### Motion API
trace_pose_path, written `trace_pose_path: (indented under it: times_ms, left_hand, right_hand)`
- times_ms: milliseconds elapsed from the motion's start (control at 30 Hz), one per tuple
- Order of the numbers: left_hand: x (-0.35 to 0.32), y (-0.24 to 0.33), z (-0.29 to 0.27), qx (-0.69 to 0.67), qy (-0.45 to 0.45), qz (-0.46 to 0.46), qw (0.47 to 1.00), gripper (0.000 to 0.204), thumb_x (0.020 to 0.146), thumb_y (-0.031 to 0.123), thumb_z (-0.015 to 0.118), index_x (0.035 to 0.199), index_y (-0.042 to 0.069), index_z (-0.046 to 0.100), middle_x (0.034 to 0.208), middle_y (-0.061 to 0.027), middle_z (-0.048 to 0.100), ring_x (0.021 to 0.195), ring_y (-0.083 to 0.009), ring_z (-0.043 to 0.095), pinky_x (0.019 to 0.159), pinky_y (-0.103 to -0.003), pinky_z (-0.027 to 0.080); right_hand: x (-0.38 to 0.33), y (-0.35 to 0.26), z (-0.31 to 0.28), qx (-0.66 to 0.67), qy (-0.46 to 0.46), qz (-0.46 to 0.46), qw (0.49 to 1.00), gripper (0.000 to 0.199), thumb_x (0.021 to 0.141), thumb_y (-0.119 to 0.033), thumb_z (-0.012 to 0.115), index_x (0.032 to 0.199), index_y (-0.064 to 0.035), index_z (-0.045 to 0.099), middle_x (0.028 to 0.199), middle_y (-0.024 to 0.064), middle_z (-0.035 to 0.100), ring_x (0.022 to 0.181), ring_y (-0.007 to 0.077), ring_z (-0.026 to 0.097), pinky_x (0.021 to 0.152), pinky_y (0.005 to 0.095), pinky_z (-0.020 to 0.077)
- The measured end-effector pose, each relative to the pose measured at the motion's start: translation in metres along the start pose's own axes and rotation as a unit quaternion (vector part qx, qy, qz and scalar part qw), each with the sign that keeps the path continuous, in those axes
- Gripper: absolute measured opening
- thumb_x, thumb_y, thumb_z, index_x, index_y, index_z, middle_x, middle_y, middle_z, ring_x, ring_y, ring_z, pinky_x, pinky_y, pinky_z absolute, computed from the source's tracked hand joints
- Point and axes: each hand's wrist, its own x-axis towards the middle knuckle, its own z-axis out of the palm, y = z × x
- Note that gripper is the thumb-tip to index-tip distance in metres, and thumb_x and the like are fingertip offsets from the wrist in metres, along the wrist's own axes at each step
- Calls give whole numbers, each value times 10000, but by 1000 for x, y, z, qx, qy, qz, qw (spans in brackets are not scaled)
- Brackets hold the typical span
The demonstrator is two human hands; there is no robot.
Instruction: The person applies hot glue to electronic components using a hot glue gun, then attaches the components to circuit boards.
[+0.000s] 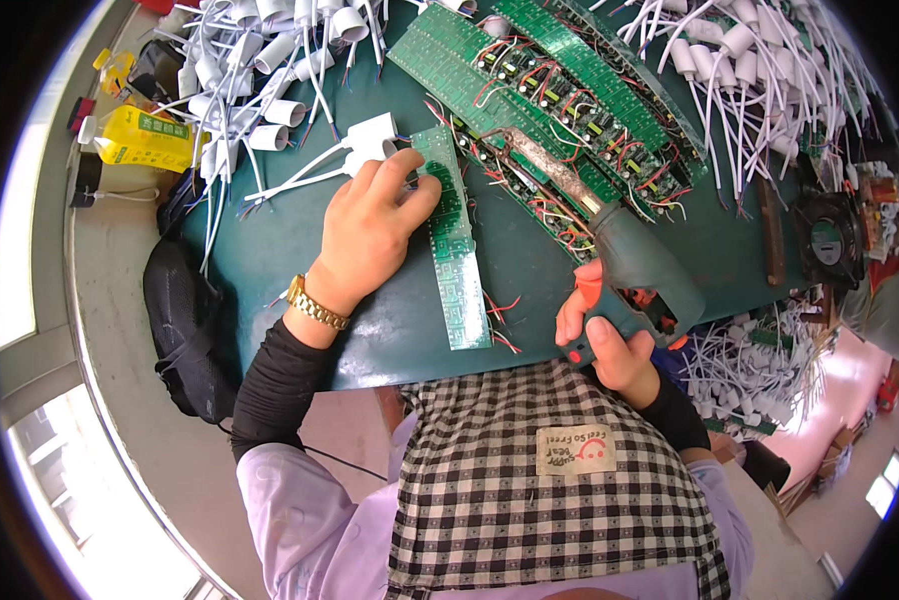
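My left hand, with a gold watch at its wrist, is closed, fingertips bent down at the left edge of a green circuit board panel. What it pinches is hidden under the fingers. Just beyond those fingers lie white plastic sockets with white cables trailing left. My right hand grips the handle of a dark green soldering gun with a red trigger. Its long, worn metal barrel points up and left over other boards, the front end right of the panel's top.
Stacked circuit board strips with components and red and white wires fill the far middle. White cabled sockets pile up at far left and far right. A yellow bottle, black bag and small fan stand around the green table.
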Motion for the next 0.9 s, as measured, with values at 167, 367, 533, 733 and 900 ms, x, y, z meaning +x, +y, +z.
trace_pose_path:
  times_ms: [167, 367, 533, 733, 900]
  left_hand:
    - [-4, -5, 0, -132, 21, -4, 991, 381, 695, -45, 662, 1046, 42, 544, 1060, -121, 558, 864, -285, 591, 711, -347, 504]
    - [-20, -14, 3, -186, 66, -63, 978, 347, 700, -5, 674, 1020, 50, 551, 1040, -120, 552, 865, -299, 579, 734, -374, 493]
    - [-19, -11, -2, -119, 37, -56, 991, 321, 700, -6, 678, 999, 57, 579, 1018, -123, 554, 849, -296, 586, 718, -372, 495]
    - [-16, -5, 2, -116, 45, -77, 989, 290, 709, -1, 677, 981, 65, 601, 978, -112, 550, 804, -278, 587, 702, -358, 498]
    - [-15, -8, 2, -135, 32, -70, 988, 282, 698, 7, 684, 961, 63, 602, 964, -109, 548, 793, -274, 583, 698, -351, 498]
  right_hand:
    - [0, -1, 2, -2, 3, 13, 1000, 429, 904, -188, 510, 1243, 22, 354, 737, 91, 530, 655, 189, 557, 606, 317, 473]
    - [0, 0, 2, 20, 15, 17, 1000, 453, 892, -200, 527, 1247, 15, 346, 727, 93, 526, 647, 197, 552, 600, 315, 469]
    - [-2, 1, 2, 57, 29, 13, 998, 435, 890, -163, 528, 1253, 12, 364, 741, 94, 538, 677, 185, 555, 627, 323, 475]
    - [-2, 0, 2, 73, 33, 7, 997, 409, 888, -117, 516, 1253, 13, 385, 765, 90, 553, 714, 172, 562, 660, 331, 484]
    - [-2, 1, 1, 67, 29, 5, 997, 418, 888, -126, 519, 1257, 15, 382, 772, 89, 554, 717, 175, 564, 659, 333, 484]
